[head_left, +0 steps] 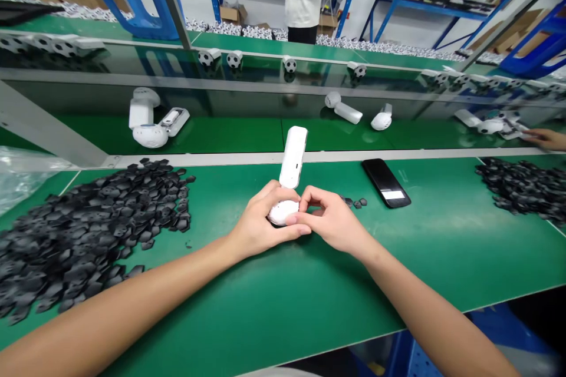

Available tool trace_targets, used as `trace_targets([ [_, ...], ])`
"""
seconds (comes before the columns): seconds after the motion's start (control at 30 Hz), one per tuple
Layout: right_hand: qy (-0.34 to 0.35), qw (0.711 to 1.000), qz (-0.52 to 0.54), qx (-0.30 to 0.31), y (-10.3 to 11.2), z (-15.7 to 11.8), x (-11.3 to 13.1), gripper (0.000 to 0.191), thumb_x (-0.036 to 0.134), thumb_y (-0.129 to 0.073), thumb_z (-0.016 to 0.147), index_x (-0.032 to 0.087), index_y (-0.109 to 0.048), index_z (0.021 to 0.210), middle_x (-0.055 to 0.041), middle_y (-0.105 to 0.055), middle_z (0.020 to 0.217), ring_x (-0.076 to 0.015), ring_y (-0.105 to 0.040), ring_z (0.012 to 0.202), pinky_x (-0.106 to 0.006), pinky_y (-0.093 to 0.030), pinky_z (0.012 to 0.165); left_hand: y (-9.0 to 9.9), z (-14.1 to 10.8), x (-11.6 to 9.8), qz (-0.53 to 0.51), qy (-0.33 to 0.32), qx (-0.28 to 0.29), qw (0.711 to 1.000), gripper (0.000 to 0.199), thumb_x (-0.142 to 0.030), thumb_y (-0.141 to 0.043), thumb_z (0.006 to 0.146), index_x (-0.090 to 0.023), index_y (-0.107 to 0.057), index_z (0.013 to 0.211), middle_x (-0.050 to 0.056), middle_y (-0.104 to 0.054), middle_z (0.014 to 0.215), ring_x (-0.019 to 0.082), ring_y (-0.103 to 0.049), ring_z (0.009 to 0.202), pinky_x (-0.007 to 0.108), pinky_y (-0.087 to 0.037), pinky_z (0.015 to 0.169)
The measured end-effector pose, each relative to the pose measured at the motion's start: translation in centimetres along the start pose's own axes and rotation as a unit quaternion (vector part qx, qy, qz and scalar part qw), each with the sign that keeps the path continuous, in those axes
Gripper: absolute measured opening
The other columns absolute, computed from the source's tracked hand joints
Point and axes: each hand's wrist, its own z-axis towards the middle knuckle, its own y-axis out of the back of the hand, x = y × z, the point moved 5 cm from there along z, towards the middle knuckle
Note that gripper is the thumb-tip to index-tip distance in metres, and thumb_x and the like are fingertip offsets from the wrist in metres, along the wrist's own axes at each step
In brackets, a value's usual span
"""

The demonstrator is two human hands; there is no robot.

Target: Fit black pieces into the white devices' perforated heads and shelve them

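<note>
The left hand (pixel 259 221) curls closed around the rounded white base (pixel 278 213) of a white plastic device, and the right hand's (pixel 333 221) fingers (pixel 309 200) press together on that base. Its long white handle (pixel 292 157) points away from the person, tilting slightly right, over the green desk (pixel 424 259). A black phone (pixel 385 182) lies right of the fingers.

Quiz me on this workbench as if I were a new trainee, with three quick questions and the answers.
1. True or false: the right hand touches the white plastic device, but the left hand does not.
2. What black object lies on the green mat, to the right of the hands?
3. How many large heaps of small black pieces show on the mat?

Key: 1. False, both hands touch it. 2. A smartphone. 3. Two.
</note>
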Motion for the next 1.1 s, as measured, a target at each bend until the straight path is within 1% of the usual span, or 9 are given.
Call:
trace_targets([
  [0.1,0.024,0.995,-0.092,0.041,2.5,0.1,0.7,0.03,0.044,-0.059,0.104,0.022,-0.07,0.086,-0.0001,-0.073,0.086,-0.0176,-0.067,0.08,-0.029,-0.049,0.07,-0.5,0.1,0.7,-0.06,0.068,0.004,0.996,0.037,-0.041,-0.085,0.086,-0.025,-0.068,0.115,0.001,-0.066,0.104,0.014,-0.059,0.084,0.026,-0.047,0.076],
  [0.17,0.031,0.982,-0.183,0.017,5.3,0.2,0.6,0.037,0.046,-0.049,0.109,0.023,-0.075,0.095,-0.0023,-0.076,0.093,-0.0199,-0.07,0.087,-0.032,-0.051,0.078,-0.7,0.1,1.2,-0.085,0.124,0.009,0.989,0.032,-0.042,-0.08,0.09,-0.025,-0.068,0.113,0.0,-0.066,0.1,0.011,-0.056,0.076,0.025,-0.046,0.071],
  [0.23,0.034,0.954,-0.296,-0.012,7.9,0.3,-0.1,0.027,0.041,-0.055,0.107,0.025,-0.078,0.108,-0.0035,-0.078,0.108,-0.0229,-0.071,0.099,-0.035,-0.051,0.087,-0.7,0.1,1.8,-0.117,0.181,0.011,0.976,0.033,-0.046,-0.079,0.091,-0.026,-0.067,0.114,-0.001,-0.066,0.098,0.01,-0.055,0.07,0.024,-0.045,0.065],
  [0.33,0.0,0.937,-0.348,0.015,10.0,0.5,-2.0,0.024,0.036,-0.066,0.1,0.027,-0.078,0.118,-0.0049,-0.077,0.112,-0.0232,-0.072,0.097,-0.035,-0.054,0.085,-0.7,0.0,2.4,-0.158,0.229,0.009,0.961,0.04,-0.051,-0.079,0.089,-0.026,-0.065,0.117,0.0,-0.066,0.1,0.01,-0.057,0.067,0.024,-0.047,0.061],
  [0.43,-0.007,0.937,-0.349,0.023,10.4,0.8,-3.2,0.023,0.038,-0.071,0.096,0.027,-0.08,0.114,-0.0055,-0.075,0.108,-0.0215,-0.072,0.09,-0.034,-0.055,0.081,-0.7,0.1,2.3,-0.147,0.227,0.013,0.963,0.041,-0.051,-0.079,0.088,-0.026,-0.066,0.117,0.0,-0.066,0.097,0.01,-0.058,0.067,0.024,-0.048,0.061],
  [0.63,0.026,0.926,-0.377,-0.011,9.4,1.4,-2.8,0.018,0.038,-0.068,0.099,0.027,-0.083,0.097,-0.0038,-0.076,0.101,-0.0212,-0.07,0.09,-0.033,-0.053,0.08,-0.9,0.1,1.7,-0.114,0.208,0.024,0.971,0.037,-0.048,-0.079,0.089,-0.026,-0.068,0.115,-0.001,-0.064,0.094,0.01,-0.056,0.068,0.025,-0.049,0.064],
  [0.87,-0.039,0.922,-0.365,-0.122,10.1,2.0,-3.7,0.016,0.041,-0.072,0.095,0.031,-0.085,0.094,-0.001,-0.08,0.102,-0.0229,-0.071,0.091,-0.034,-0.052,0.078,-0.7,-0.1,1.9,-0.124,0.216,0.024,0.968,0.039,-0.052,-0.079,0.089,-0.027,-0.068,0.117,0.0,-0.066,0.098,0.011,-0.058,0.07,0.025,-0.051,0.065],
  [0.97,-0.043,0.92,-0.371,-0.122,10.1,2.1,-3.9,0.016,0.042,-0.071,0.096,0.033,-0.084,0.097,0.0,-0.081,0.104,-0.023,-0.071,0.092,-0.034,-0.051,0.076,-0.8,-0.1,1.9,-0.14,0.226,0.024,0.964,0.04,-0.053,-0.079,0.089,-0.027,-0.068,0.118,0.001,-0.066,0.1,0.011,-0.058,0.07,0.024,-0.052,0.063],
  [1.1,-0.017,0.926,-0.364,-0.102,10.0,1.9,-3.6,0.021,0.038,-0.063,0.101,0.03,-0.083,0.102,-0.0008,-0.08,0.108,-0.0219,-0.072,0.096,-0.035,-0.052,0.087,-0.7,-0.1,1.8,-0.158,0.224,0.02,0.961,0.043,-0.055,-0.074,0.093,-0.029,-0.068,0.126,0.003,-0.068,0.106,0.013,-0.061,0.076,0.024,-0.053,0.062],
])
